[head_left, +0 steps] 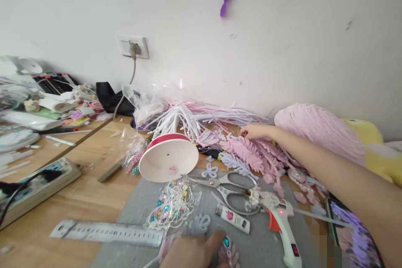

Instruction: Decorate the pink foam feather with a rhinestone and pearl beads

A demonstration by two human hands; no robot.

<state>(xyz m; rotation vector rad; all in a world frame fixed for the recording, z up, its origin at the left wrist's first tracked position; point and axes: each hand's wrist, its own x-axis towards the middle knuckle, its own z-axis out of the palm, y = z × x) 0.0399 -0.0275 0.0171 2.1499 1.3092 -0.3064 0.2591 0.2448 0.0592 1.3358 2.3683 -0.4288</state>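
Note:
At the bottom edge, my left hand (191, 251) is closed around a pink chenille-stem ornament (230, 255) with a blue gem. Part of the ornament is hidden by the fingers and cut off by the frame. My right arm stretches across to the back of the table, where my right hand (254, 131) has its fingers curled in at the pile of pink chenille leaves (243, 153). Whatever those fingertips hold is too small to make out. Grey-blue chenille loops (199, 223) lie just above my left hand.
On the grey mat (125, 213) are scissors (216, 182), a white lighter (233, 217), a glue gun (287, 230), a gem string (171, 205) and a steel ruler (106, 232). A white bowl (168, 159) stands tilted before white stems (176, 119). A power strip (40, 192) lies left; a phone (351, 232) right.

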